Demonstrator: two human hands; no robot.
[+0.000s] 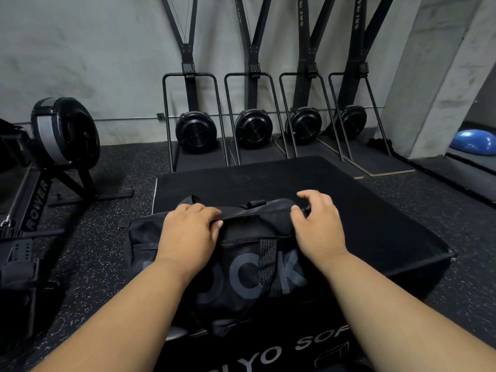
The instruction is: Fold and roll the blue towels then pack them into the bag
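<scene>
The black bag lies on the near edge of a black plyo box, its top gripped at the left by the left hand and pinched at the right end by the right hand's curled fingers, with ski machines lining the wall behind.

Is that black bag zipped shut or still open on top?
Shut, it seems: the bag's top seam runs closed between the left hand and right hand; no opening or towels show.
</scene>
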